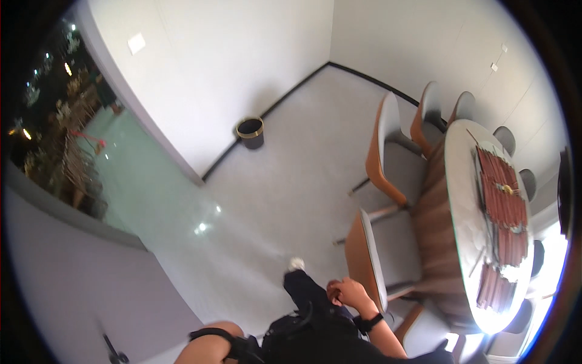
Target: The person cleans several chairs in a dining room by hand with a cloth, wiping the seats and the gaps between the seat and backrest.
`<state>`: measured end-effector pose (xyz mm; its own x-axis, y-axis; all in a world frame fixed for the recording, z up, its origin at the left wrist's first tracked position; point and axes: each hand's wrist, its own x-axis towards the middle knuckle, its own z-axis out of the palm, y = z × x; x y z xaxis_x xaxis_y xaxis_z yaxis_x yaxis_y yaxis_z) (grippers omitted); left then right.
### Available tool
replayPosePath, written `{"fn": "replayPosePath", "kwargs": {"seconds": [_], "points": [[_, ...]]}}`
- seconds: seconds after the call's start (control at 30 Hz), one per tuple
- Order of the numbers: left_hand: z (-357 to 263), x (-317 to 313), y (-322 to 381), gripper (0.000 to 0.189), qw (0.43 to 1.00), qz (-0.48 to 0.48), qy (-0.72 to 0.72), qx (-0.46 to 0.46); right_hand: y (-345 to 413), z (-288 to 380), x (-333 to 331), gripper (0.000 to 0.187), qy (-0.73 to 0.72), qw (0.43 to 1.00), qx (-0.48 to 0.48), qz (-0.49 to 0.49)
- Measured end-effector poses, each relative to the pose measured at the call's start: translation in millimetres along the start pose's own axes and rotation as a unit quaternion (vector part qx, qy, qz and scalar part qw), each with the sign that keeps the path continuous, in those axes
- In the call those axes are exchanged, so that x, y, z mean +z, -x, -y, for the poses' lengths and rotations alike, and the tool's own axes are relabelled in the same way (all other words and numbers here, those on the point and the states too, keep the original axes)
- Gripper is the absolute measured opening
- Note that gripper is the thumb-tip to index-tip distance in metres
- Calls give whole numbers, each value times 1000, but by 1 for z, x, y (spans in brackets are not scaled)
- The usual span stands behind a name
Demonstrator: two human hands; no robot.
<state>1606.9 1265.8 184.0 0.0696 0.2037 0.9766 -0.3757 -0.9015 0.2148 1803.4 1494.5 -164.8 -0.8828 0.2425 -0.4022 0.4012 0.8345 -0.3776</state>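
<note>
My right hand (349, 292) hangs beside my dark-clothed leg (302, 289), its fingers loosely curled. Whether something small lies inside the curl is not visible. A black watch-like band (369, 322) circles that wrist. Just right of the hand stands an orange-backed chair (363, 259) with a grey seat; I cannot tell if they touch. My left hand is out of view; a bare bent limb with a black strap (211, 333) shows at the bottom. Farther right, an oval table (461, 191) carries rows of reddish-brown strips (502, 191).
More chairs (384, 150) surround the table. A black waste bin (251, 136) with a gold rim stands by the wall. On the left, a doorway opens onto a greenish floor (132, 168) with dried plant-like material (77, 168). A door (100, 282) with a dark handle (116, 352) stands open at lower left.
</note>
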Motion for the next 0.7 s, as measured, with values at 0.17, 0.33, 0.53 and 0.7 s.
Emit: {"fn": "replayPosePath", "kwargs": {"seconds": [0.17, 0.33, 0.53, 0.7], "points": [[92, -122, 72, 34, 871, -55, -49, -486, -66, 0, -38, 34, -82, 992, 40, -83], [145, -186, 196, 53, 641, 54, -370, -671, -119, 32, -124, 45, -198, 975, -37, -94], [187, -260, 228, 60, 675, 92, -278, -677, -185, 45, -173, 38, -331, 935, -23, -123], [207, -350, 234, 69, 697, 136, -268, -651, -237, 56, -210, 42, -308, 927, 48, -209]]}}
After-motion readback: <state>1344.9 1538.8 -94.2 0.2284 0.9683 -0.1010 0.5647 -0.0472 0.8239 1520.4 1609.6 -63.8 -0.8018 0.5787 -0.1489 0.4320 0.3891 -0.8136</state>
